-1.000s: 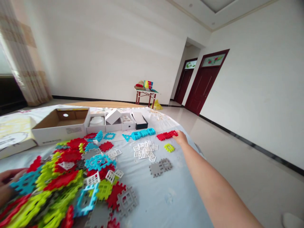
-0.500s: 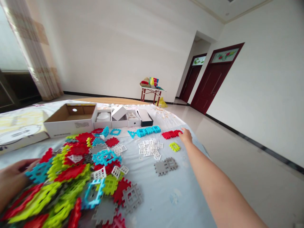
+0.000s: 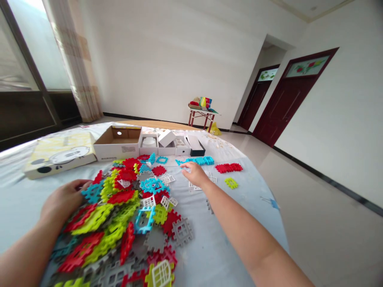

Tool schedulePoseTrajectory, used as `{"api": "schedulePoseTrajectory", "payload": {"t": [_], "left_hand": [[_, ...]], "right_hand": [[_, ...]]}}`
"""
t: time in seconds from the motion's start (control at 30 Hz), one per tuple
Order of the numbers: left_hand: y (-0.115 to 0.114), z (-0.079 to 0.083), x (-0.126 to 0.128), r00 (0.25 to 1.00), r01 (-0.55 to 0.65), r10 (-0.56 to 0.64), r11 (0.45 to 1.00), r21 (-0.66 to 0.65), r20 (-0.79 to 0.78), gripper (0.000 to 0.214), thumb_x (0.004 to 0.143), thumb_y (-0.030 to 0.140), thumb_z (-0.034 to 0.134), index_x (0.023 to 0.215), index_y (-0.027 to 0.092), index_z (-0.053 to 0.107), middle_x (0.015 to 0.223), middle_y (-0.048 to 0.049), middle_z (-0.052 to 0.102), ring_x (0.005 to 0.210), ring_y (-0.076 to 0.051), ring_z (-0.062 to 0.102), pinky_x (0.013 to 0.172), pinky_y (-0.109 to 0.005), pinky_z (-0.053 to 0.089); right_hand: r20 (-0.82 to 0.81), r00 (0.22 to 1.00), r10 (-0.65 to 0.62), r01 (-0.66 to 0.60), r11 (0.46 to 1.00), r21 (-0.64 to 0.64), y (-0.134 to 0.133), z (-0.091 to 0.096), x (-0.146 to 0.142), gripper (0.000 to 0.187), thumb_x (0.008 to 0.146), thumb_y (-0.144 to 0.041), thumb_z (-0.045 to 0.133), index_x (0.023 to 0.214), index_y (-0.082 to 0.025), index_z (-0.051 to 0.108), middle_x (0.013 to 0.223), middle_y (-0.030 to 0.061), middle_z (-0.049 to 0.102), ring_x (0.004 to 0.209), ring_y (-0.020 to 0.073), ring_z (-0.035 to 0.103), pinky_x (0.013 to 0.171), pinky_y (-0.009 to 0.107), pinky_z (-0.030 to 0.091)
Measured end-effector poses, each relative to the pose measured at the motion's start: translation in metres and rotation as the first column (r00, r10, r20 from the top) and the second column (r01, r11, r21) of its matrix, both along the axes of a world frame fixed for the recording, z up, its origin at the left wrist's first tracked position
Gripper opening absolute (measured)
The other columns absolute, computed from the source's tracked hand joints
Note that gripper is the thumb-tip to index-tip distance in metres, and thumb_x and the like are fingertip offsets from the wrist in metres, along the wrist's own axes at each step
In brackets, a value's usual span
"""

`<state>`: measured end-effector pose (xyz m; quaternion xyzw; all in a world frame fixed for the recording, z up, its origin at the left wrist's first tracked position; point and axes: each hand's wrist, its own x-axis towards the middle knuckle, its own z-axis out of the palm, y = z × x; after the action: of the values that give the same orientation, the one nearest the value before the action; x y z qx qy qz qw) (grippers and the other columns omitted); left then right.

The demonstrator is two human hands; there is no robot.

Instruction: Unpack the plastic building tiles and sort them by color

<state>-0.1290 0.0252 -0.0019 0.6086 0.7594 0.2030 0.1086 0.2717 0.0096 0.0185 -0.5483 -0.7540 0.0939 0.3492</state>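
A heap of interlocking plastic building pieces (image 3: pixel 122 215) in red, lime green, blue, grey and white lies on the table before me. My left hand (image 3: pixel 66 198) rests against the heap's left side by a blue piece (image 3: pixel 92 193); its fingers reach forward, fingertips partly hidden. My right hand (image 3: pixel 194 173) hovers beyond the heap, empty, with thumb and fingers apart. It partly covers a blue row of pieces (image 3: pixel 205 160) and the white lattice pieces (image 3: pixel 196 186). To its right lie a red row of pieces (image 3: pixel 229 168) and a lime green piece (image 3: pixel 231 183).
Along the far side stand an open cardboard box (image 3: pixel 116 150), small white boxes (image 3: pixel 166 148) and a yellow-and-white printed lid (image 3: pixel 62 155). A light blue cloth (image 3: pixel 254 223) covers the round-edged table. A small side table (image 3: pixel 202 111) stands by the wall.
My right hand has left the red row and moved left, toward the heap. My view has turned left, showing more of the heap. My left hand stays beside it.
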Motion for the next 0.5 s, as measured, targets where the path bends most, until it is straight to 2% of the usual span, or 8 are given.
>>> {"api": "schedulePoseTrajectory", "payload": {"t": [0.1, 0.17, 0.27, 0.33, 0.4, 0.5], "left_hand": [[-0.001, 0.002, 0.003, 0.998, -0.028, 0.032, 0.996, -0.087, 0.048, 0.047, 0.077, 0.052, 0.04, 0.109, 0.024, 0.06, 0.093, -0.0078, 0.067, 0.082, -0.023, 0.059, 0.06, -0.026, 0.04], [-0.002, 0.003, 0.004, 0.998, -0.031, 0.034, 0.996, -0.078, 0.049, 0.05, 0.078, 0.055, 0.036, 0.109, 0.023, 0.059, 0.096, -0.0089, 0.066, 0.084, -0.024, 0.058, 0.062, -0.027, 0.04], [-0.003, 0.002, 0.004, 0.998, -0.024, 0.027, 0.998, -0.061, 0.048, 0.052, 0.079, 0.057, 0.034, 0.108, 0.023, 0.06, 0.096, -0.0086, 0.065, 0.085, -0.024, 0.058, 0.063, -0.027, 0.039], [-0.004, 0.002, 0.004, 0.999, -0.02, 0.023, 0.998, -0.057, 0.049, 0.051, 0.079, 0.056, 0.033, 0.108, 0.023, 0.06, 0.096, -0.0084, 0.065, 0.085, -0.023, 0.057, 0.064, -0.027, 0.039], [-0.005, 0.003, 0.005, 0.999, -0.021, 0.023, 0.998, -0.056, 0.047, 0.051, 0.079, 0.056, 0.033, 0.107, 0.023, 0.06, 0.097, -0.0085, 0.065, 0.085, -0.023, 0.057, 0.064, -0.027, 0.039], [-0.005, 0.005, 0.005, 0.999, -0.022, 0.024, 0.999, -0.049, 0.039, 0.051, 0.079, 0.056, 0.033, 0.107, 0.023, 0.061, 0.098, -0.0082, 0.066, 0.085, -0.023, 0.058, 0.062, -0.027, 0.039]], "right_hand": [[0.028, 1.0, 0.006, -0.003, 0.994, -0.113, 0.016, -0.003, -0.04, 0.023, 0.076, -0.023, 0.055, 0.097, -0.021, 0.064, 0.1, 0.0031, 0.066, 0.095, 0.0163, 0.058, 0.087, 0.029, 0.043], [0.08, 0.996, -0.037, 0.05, 0.986, -0.162, 0.029, -0.007, -0.062, 0.028, 0.075, -0.031, 0.056, 0.1, -0.021, 0.063, 0.103, 0.0042, 0.066, 0.098, 0.0177, 0.058, 0.087, 0.029, 0.042], [0.207, 0.97, -0.124, 0.167, 0.965, -0.203, 0.043, -0.012, -0.086, 0.045, 0.068, -0.048, 0.061, 0.104, -0.021, 0.061, 0.106, 0.0077, 0.063, 0.104, 0.0239, 0.054, 0.087, 0.036, 0.041], [0.283, 0.947, -0.151, 0.219, 0.949, -0.228, 0.048, -0.014, -0.095, 0.051, 0.064, -0.053, 0.063, 0.103, -0.022, 0.061, 0.107, 0.0093, 0.062, 0.105, 0.0272, 0.053, 0.086, 0.039, 0.041], [0.307, 0.94, -0.149, 0.231, 0.941, -0.249, 0.049, -0.014, -0.097, 0.048, 0.062, -0.05, 0.065, 0.102, -0.023, 0.061, 0.106, 0.0084, 0.062, 0.104, 0.0271, 0.053, 0.084, 0.039, 0.042], [0.234, 0.96, -0.153, 0.209, 0.949, -0.237, 0.046, -0.01, -0.088, 0.045, 0.062, -0.042, 0.067, 0.103, -0.025, 0.06, 0.104, 0.0055, 0.063, 0.101, 0.0245, 0.055, 0.084, 0.036, 0.042]]}}
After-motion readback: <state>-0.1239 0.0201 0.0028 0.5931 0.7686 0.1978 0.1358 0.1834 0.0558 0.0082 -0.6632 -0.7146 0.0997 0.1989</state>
